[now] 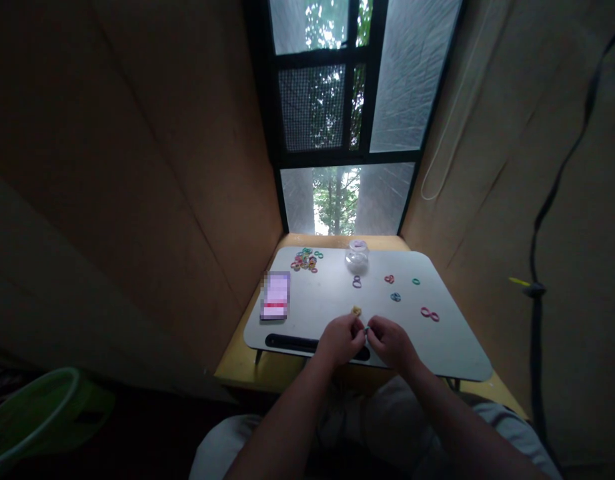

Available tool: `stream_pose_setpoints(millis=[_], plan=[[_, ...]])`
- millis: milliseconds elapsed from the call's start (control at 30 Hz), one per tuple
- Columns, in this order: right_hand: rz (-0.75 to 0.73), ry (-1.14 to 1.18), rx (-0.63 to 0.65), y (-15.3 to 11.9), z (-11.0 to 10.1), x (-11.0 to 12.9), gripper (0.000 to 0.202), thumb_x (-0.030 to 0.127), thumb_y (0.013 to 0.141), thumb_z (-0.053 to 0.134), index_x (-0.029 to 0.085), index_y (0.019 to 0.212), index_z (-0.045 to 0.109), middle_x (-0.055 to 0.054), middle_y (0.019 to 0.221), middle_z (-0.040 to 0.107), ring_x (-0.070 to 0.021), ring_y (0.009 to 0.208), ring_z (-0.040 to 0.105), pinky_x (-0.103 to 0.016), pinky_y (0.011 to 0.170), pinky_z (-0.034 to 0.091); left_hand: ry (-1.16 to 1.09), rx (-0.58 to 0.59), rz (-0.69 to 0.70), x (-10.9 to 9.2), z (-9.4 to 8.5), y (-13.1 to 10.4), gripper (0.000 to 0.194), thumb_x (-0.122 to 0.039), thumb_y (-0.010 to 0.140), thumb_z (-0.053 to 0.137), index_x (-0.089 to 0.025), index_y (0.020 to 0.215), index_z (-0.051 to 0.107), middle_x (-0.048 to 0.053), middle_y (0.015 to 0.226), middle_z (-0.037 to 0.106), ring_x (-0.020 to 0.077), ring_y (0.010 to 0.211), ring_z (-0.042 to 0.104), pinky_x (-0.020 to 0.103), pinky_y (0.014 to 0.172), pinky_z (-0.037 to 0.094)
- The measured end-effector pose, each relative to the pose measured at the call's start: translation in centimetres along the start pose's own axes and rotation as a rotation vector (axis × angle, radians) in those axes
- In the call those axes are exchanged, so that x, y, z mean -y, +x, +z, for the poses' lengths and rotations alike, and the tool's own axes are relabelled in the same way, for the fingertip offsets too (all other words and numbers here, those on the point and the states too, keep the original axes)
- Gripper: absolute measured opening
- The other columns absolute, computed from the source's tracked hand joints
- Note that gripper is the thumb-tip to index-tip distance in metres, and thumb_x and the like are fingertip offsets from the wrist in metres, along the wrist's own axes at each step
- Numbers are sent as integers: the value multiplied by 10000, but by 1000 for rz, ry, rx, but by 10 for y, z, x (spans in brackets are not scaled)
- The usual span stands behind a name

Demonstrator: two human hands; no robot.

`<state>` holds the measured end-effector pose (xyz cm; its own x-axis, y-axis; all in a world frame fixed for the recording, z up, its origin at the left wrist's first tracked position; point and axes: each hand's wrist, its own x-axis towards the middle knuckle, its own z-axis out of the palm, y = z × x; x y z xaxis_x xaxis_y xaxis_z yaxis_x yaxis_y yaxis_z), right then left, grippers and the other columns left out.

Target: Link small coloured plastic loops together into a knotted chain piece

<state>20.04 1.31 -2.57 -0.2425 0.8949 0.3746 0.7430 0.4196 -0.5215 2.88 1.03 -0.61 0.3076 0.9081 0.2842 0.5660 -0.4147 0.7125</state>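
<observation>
Low over the front of the white lap table [317, 293], my left hand [341, 339] and my right hand [390, 343] meet, fingertips pinched close together. Between them shows a small greenish piece [366, 330], mostly covered by the fingers, so its kind is unclear. Just beyond my left fingers lies a yellow bunch of small bands [356, 311]. Farther back are purple linked rings [356, 282], a red cluster of rings [389, 279], a blue cluster [395, 297], a green ring [416, 281] and a pink figure-eight pair [429, 314].
A pile of coloured rings [305, 260] lies at the back left. A clear jar [357, 257] stands at the rear edge. A phone [275, 295] rests at the left, near a black slot [290, 343]. Walls and a window [343, 200] enclose the table. A green tub [52, 420] stands lower left.
</observation>
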Motion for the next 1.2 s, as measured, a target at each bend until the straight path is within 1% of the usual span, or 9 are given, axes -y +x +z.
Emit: stream_pose_setpoints(millis=[233, 533, 733, 933, 1200], plan=[[-15, 5, -15, 0, -1, 1, 131, 254, 810, 495, 211, 687, 504, 19, 622, 526, -133, 584, 466, -242, 562, 317, 32, 0, -6, -1, 0, 0, 56, -205, 816, 574, -181, 808, 624, 24, 755, 664, 148, 688, 589, 248, 644, 406], [-13, 10, -5, -1, -1, 1, 120, 243, 809, 494, 212, 693, 492, 17, 635, 523, -137, 596, 473, -244, 576, 333, 19, 11, 7, -1, -1, -1, 52, -208, 819, 570, -186, 808, 616, 20, 760, 660, 146, 687, 583, 244, 629, 400], [-11, 28, -25, -2, -3, 3, 98, 237, 810, 490, 214, 715, 495, 12, 670, 521, -138, 610, 477, -244, 584, 345, 36, 19, 4, -3, -1, -3, 52, -211, 824, 562, -189, 813, 608, 12, 770, 658, 141, 689, 578, 241, 639, 406], [-19, 21, -20, -3, -4, 5, 117, 231, 804, 498, 212, 688, 490, 12, 658, 517, -135, 609, 468, -245, 588, 339, 40, 21, -6, -3, -1, -4, 55, -211, 823, 565, -190, 819, 615, 11, 767, 655, 142, 694, 573, 240, 634, 399], [-11, 30, 2, -2, -3, 2, 110, 228, 796, 510, 210, 692, 482, 20, 659, 499, -129, 610, 451, -243, 583, 321, 40, 35, -14, -2, 0, -2, 58, -226, 821, 573, -191, 812, 618, 4, 753, 647, 135, 665, 550, 239, 610, 378]])
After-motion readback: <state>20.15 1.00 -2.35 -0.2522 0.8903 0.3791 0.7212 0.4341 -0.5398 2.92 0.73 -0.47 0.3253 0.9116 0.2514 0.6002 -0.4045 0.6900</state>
